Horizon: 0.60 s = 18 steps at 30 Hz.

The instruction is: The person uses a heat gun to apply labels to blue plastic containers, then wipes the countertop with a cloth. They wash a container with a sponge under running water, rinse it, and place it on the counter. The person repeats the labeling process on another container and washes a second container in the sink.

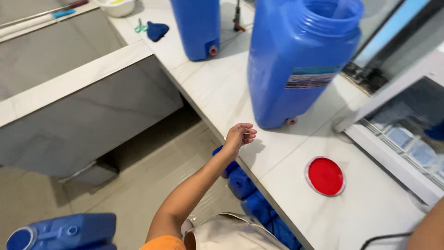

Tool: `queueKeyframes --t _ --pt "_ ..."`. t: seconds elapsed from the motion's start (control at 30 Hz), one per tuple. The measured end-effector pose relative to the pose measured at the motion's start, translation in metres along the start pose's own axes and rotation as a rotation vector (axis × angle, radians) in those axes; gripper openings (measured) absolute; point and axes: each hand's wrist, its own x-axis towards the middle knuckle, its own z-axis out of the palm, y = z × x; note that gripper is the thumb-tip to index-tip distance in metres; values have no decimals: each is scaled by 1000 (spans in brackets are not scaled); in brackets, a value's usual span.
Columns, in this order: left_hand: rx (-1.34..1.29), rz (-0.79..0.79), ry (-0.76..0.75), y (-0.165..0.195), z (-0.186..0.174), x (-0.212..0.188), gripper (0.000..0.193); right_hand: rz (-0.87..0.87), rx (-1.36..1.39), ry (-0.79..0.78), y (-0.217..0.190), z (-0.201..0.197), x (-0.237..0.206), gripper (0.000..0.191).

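Head view. The left hand (240, 135) is hovering over the front edge of the white tiled counter (217, 88), fingers loosely curled inward and holding nothing. Just beyond it, an open-mouthed large blue jerrycan (296, 60) is standing upright on the counter, a small spout at its base. A round red lid (325, 176) is lying flat on the counter, to the right of the hand and apart from it. A second blue jerrycan (196, 25) is standing farther back. Only the right forearm (428, 231) is showing at the corner; that hand's state cannot be told.
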Motion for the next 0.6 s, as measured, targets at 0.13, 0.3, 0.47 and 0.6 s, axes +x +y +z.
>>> queueKeyframes --t 0.13,0.3,0.47,0.6 --pt "-63 35 80 12 -45 -21 26 -1 165 -56 14 64 29 24" --pt "-50 47 173 23 -63 -27 26 341 665 -64 31 204 67 26" --pt "-22 41 160 29 -57 -11 22 225 256 -129 19 266 89 30" --pt "0 39 151 31 -58 -1 21 219 249 -161 -1 279 109 31"
